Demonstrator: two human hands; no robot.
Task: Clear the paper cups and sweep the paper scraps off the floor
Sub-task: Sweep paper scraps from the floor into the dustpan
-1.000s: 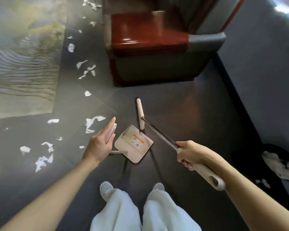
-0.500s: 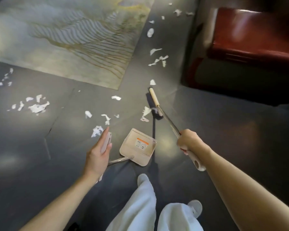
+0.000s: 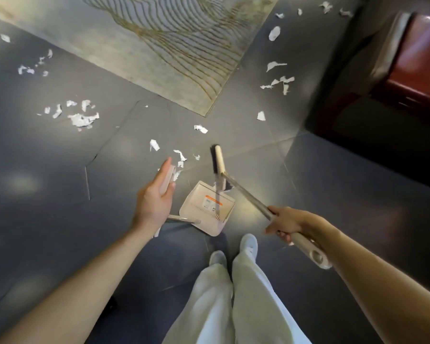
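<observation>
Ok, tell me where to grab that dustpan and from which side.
Grip the dustpan by the cream grip topping its long handle, where the left hand holds it. Come from the person's side, behind the pan: the thin shaft rises from the back edge, and the open mouth faces away toward the head of the broom.

The dark red upholstered seat at two o'clock is cut by the right edge; the orange-striped label on the beige plastic dustpan is unreadable.
</observation>
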